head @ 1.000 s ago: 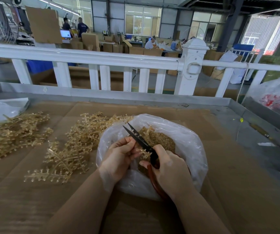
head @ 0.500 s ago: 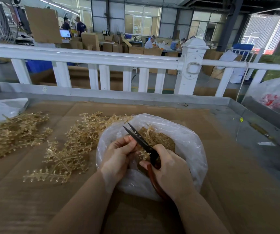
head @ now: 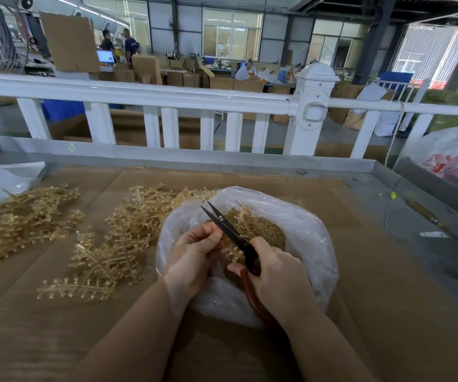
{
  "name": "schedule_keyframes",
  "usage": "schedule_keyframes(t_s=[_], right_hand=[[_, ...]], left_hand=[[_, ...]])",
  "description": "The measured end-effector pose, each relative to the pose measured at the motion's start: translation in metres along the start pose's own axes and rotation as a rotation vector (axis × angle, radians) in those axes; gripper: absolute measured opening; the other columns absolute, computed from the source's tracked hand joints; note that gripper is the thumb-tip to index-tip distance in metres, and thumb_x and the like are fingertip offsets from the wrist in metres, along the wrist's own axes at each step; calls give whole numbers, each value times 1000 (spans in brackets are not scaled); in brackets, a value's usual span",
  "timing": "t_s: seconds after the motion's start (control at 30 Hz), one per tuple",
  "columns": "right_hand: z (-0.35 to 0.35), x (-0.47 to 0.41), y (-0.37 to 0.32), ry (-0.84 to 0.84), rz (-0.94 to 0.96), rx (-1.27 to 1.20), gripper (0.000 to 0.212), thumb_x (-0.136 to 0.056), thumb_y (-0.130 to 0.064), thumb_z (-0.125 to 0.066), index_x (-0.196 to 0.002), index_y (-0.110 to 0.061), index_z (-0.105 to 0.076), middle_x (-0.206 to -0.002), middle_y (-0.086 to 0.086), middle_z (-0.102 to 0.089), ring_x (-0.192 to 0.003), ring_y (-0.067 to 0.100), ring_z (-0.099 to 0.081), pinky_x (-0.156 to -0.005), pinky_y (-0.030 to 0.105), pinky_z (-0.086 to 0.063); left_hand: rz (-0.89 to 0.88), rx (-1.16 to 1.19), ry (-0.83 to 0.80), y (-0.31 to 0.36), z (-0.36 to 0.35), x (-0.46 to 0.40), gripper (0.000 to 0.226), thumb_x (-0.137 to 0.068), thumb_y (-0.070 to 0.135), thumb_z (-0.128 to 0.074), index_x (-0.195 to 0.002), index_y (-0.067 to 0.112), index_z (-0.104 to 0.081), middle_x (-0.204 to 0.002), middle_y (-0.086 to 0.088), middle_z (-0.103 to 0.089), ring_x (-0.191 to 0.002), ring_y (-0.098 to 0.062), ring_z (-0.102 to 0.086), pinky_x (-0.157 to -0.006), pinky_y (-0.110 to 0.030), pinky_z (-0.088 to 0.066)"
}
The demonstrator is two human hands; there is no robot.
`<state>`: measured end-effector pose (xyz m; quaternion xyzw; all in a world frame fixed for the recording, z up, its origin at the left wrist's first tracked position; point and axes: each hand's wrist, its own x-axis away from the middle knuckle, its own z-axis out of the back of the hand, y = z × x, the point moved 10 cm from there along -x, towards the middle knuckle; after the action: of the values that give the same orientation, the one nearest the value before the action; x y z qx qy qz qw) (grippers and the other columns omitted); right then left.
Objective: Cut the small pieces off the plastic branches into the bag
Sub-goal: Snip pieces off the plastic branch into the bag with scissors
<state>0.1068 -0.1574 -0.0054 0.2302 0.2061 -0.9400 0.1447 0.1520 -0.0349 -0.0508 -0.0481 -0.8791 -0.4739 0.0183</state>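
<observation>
Far left, a crumpled plastic sheet (head: 4, 179) lies on the table (head: 387, 285), with a heap of golden branches (head: 21, 219) just below it. Next along, a second pile (head: 117, 244) sprawls across the cardboard, its far end touching the bag (head: 305, 230). Over the bag's open mouth, the left hand (head: 192, 255) has fingers curled, pinching a branch (head: 232, 250) that is mostly hidden behind the blades. The scissors (head: 230, 232) point up and away to the left, blades a little apart at the tips, crossing just beside the left fingertips. The right hand (head: 280, 277) grips the reddish handles, fingers wrapped round them. Inside the bag, a mound of cut pieces (head: 261, 230) sits under the blades. Behind it all, a white fence (head: 167, 97). Far right, another plastic bag (head: 454, 155) with red contents sits beyond the table's edge.
</observation>
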Motion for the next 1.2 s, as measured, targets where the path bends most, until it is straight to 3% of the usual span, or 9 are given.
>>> schedule_keyframes(t_s=[0.3, 0.47, 0.63, 0.8, 1.0, 1.2], right_hand=[[9, 3, 0, 64, -33, -18, 33, -83, -51, -65, -100, -23, -59, -81, -8, -64, -69, 6, -54, -62, 12, -34], [10, 3, 2, 65, -40, -36, 33, -84, -51, -64, -102, -23, -60, -83, -8, -64, -71, 2, -51, -62, 3, -25], [7, 2, 2, 31, -36, -18, 36, -85, -54, -62, -105, -24, -59, -86, -7, -65, -75, 8, -59, -64, 12, -35], [1, 1, 4, -28, -29, -15, 37, -87, -55, -58, -111, -27, -57, -91, -9, -66, -79, 6, -59, -59, 4, -24], [-3, -1, 5, -48, -29, -17, 38, -87, -57, -56, -111, -27, -56, -91, -8, -67, -80, 8, -61, -68, 14, -40], [-1, -1, 4, -40, -22, -28, 37, -89, -54, -55, -114, -27, -56, -92, -8, -67, -81, 7, -61, -71, 12, -39]], left_hand=[[11, 8, -22, 1, -4, 4, 17, -89, -4, -50, -81, 2, -64, -69, -8, -69, -62, -14, -67, -62, -25, -58], [7, -10, -11, 1, -3, 4, 15, -89, -4, -51, -80, 2, -61, -67, -6, -67, -59, -12, -65, -59, -22, -57], [10, -19, -8, 1, -3, 4, 21, -90, -6, -50, -76, 4, -64, -66, -6, -66, -60, -13, -64, -62, -24, -56], [3, -20, -9, 1, -3, 3, 18, -89, -6, -50, -80, 2, -63, -70, -8, -68, -65, -16, -66, -69, -28, -57], [-6, -8, -15, 2, -4, 4, 17, -90, -8, -48, -83, 0, -61, -68, -7, -70, -62, -14, -68, -64, -25, -58], [5, -19, -6, -1, 1, 1, 15, -89, -6, -51, -83, 1, -63, -74, -9, -71, -69, -18, -69, -68, -28, -59]])
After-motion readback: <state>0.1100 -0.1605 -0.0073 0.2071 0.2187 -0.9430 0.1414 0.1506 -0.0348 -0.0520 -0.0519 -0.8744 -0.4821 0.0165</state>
